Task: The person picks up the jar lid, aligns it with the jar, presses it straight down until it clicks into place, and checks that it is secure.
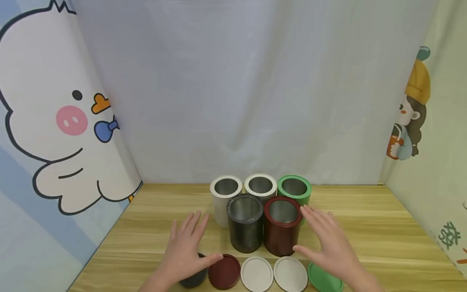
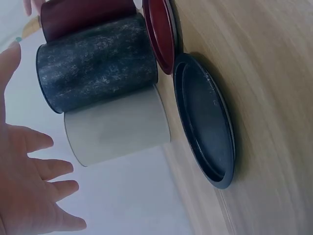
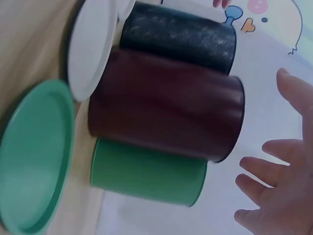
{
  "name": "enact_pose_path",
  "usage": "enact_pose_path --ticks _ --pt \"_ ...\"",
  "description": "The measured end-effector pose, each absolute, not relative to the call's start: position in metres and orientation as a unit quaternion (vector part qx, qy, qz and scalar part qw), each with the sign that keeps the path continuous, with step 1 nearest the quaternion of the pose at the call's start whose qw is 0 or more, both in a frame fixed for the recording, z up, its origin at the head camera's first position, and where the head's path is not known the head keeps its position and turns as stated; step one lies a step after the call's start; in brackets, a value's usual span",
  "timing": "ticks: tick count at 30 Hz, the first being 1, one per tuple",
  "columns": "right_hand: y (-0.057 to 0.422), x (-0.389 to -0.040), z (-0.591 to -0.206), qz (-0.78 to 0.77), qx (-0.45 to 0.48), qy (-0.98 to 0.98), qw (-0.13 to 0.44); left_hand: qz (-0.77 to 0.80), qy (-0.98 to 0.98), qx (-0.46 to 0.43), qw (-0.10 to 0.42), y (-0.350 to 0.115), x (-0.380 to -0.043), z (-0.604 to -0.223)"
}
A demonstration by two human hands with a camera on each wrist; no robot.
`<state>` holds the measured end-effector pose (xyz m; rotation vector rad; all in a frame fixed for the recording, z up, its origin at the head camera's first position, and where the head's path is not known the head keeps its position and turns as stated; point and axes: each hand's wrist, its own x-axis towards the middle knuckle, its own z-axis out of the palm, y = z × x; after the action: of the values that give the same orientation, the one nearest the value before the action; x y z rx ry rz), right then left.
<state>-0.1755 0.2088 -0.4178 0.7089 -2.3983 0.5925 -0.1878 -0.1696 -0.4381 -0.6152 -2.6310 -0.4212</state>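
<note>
My left hand (image 1: 186,247) is held with spread fingers above the black lid (image 1: 195,279), left of the black canister (image 1: 246,227). On the other side my right hand (image 1: 328,243) spreads its fingers beside the dark red canister (image 1: 282,231), thumb near its lower side, over part of the green lid (image 1: 324,279). Neither hand grips anything. The canisters are open at the top and upright. Behind the front two stand a white canister (image 1: 220,207), another white canister (image 1: 260,176) and a green canister (image 1: 304,198). The left wrist view shows the black lid (image 2: 203,120) lying flat.
A dark red lid (image 1: 224,272), a white lid (image 1: 257,275) and a second white lid (image 1: 290,275) lie in the front row between the black and green ones. The wooden table (image 1: 383,235) meets a pale curtain (image 1: 255,89) behind, with printed cartoon panels at both sides.
</note>
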Motion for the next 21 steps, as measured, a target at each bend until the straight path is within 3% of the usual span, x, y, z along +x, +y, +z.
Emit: enact_pose_path --ticks 11,21 --pt "0.172 -0.171 -0.412 0.287 0.334 -0.847 0.298 -0.195 -0.915 -0.254 0.244 -0.176 -0.179 -0.434" --pt "0.138 -0.17 -0.415 0.313 0.37 -0.828 0.282 -0.246 -0.901 -0.266 0.237 -0.185 -0.176 -0.433"
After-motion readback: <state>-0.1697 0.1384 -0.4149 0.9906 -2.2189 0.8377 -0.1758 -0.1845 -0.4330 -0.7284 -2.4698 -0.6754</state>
